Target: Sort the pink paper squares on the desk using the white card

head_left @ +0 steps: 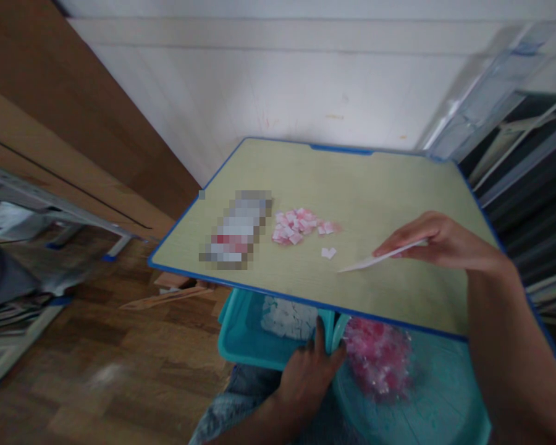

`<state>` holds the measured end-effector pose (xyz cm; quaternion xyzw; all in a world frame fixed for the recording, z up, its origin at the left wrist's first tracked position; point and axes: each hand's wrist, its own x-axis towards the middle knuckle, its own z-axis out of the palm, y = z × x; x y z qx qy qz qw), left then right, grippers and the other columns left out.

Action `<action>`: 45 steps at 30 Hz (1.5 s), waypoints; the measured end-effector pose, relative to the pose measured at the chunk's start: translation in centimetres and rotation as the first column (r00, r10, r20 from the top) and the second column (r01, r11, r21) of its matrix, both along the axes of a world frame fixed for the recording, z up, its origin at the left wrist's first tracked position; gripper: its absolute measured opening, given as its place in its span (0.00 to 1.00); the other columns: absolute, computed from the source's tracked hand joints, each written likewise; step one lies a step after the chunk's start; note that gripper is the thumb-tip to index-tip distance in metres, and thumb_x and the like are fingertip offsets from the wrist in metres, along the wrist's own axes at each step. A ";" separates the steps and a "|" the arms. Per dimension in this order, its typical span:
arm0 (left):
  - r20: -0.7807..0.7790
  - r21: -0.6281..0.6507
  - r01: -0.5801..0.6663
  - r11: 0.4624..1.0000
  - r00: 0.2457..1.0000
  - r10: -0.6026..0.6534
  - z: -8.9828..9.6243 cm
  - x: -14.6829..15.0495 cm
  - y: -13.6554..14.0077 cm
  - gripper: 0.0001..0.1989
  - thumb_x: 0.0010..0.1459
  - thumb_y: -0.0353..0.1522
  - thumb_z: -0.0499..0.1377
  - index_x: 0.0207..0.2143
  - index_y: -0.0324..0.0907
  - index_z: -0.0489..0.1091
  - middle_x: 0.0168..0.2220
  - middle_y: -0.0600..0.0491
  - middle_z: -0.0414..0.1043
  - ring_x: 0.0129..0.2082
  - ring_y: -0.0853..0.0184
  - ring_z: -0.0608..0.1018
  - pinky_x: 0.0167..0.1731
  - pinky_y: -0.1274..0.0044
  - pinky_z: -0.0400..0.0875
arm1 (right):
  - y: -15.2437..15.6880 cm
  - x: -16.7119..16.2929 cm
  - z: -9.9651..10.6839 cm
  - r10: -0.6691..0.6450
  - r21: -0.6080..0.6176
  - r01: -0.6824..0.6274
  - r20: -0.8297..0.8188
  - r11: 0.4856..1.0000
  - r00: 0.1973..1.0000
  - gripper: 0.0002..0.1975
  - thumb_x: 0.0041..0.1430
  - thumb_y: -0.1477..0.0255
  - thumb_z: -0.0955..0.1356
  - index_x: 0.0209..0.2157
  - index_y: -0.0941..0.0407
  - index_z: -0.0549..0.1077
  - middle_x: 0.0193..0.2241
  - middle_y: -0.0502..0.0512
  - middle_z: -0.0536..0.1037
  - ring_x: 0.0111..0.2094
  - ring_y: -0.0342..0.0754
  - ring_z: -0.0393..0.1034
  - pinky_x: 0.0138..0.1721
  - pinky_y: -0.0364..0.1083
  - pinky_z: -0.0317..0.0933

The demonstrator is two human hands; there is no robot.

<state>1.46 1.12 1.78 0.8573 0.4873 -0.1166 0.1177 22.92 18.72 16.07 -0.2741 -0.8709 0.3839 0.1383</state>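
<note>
R hand (433, 241) right of ctr, wrist bent, pinching thin flat white strip (384, 256) over smooth pale-yellow blue-edged tabletop (375, 182), L hand (309, 376) bottom ctr, at rim of rectangular teal plastic tray (248, 340), can't tell if gripping, small pink-white squares (291, 227) piled mid-frame.

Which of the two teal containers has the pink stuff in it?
The round basin on the right, with its shiny pink pile; the rectangular tub on the left holds flat white pieces instead.

Looks like a room in a home here: wooden floor (134, 346), brown wooden panel (74, 111), scuffed white wall (259, 86), small blue-edged worktop (375, 179) beside it!
</note>
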 end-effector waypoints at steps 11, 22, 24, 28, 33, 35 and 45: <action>-0.003 -0.002 -0.005 1.000 1.000 0.005 -0.6 -0.1 0.0 0.21 0.57 0.29 0.40 0.52 0.55 0.53 0.53 0.38 0.57 0.32 0.63 0.75 0.24 0.72 0.71 | 0.3 -1.4 -1.4 -0.190 0.134 0.197 -0.063 0.971 0.980 0.11 0.51 0.69 0.64 0.36 0.55 0.74 0.33 0.53 0.77 0.33 0.46 0.71 0.32 0.41 0.63; -0.035 -0.018 0.015 1.000 0.999 -0.016 -0.6 -0.1 -0.1 0.22 0.56 0.28 0.43 0.53 0.54 0.52 0.53 0.39 0.57 0.30 0.66 0.74 0.25 0.74 0.71 | 0.3 -0.9 -1.4 -0.287 0.238 0.303 -0.097 0.923 0.953 0.11 0.50 0.70 0.65 0.34 0.60 0.75 0.33 0.57 0.77 0.33 0.46 0.71 0.34 0.41 0.62; -0.039 -0.006 0.013 1.000 0.999 -0.013 -0.6 -0.1 -0.2 0.22 0.57 0.28 0.42 0.53 0.54 0.52 0.53 0.38 0.57 0.30 0.66 0.74 0.25 0.74 0.70 | 0.1 -1.1 -1.2 -0.278 0.215 0.294 -0.101 0.931 0.955 0.11 0.50 0.71 0.65 0.34 0.61 0.75 0.32 0.58 0.77 0.32 0.45 0.72 0.32 0.40 0.62; -0.048 0.001 0.009 1.000 0.999 -0.009 -0.4 -0.1 -0.2 0.22 0.57 0.29 0.41 0.53 0.55 0.51 0.53 0.38 0.56 0.30 0.66 0.74 0.25 0.75 0.70 | -0.3 -1.5 -0.9 -0.229 0.195 0.243 -0.093 0.950 0.969 0.11 0.51 0.71 0.64 0.34 0.62 0.75 0.31 0.58 0.77 0.30 0.44 0.72 0.29 0.38 0.61; -0.056 -0.027 0.017 0.999 0.998 -0.018 -0.3 -0.1 -0.2 0.22 0.57 0.28 0.41 0.53 0.55 0.51 0.54 0.39 0.56 0.29 0.67 0.74 0.25 0.74 0.70 | 0.0 -1.4 -1.1 -0.273 0.237 0.281 -0.066 0.930 0.960 0.11 0.51 0.71 0.64 0.34 0.60 0.75 0.32 0.57 0.77 0.33 0.45 0.72 0.33 0.39 0.62; -0.049 -0.018 0.012 1.000 0.999 -0.013 -0.3 -0.1 -0.2 0.22 0.57 0.28 0.40 0.53 0.55 0.51 0.53 0.39 0.56 0.29 0.67 0.74 0.25 0.74 0.70 | 0.0 -1.3 -1.2 -0.274 0.247 0.281 -0.066 0.927 0.960 0.11 0.51 0.71 0.64 0.34 0.59 0.75 0.33 0.56 0.77 0.33 0.45 0.72 0.33 0.40 0.62; -0.037 0.005 0.020 1.000 0.999 -0.019 -0.6 -0.2 -0.2 0.21 0.56 0.28 0.43 0.52 0.55 0.52 0.51 0.39 0.59 0.30 0.66 0.74 0.24 0.74 0.71 | -0.2 -1.5 -1.1 -0.251 0.221 0.266 -0.095 0.938 0.963 0.10 0.51 0.69 0.64 0.35 0.49 0.74 0.31 0.50 0.77 0.31 0.46 0.72 0.30 0.42 0.64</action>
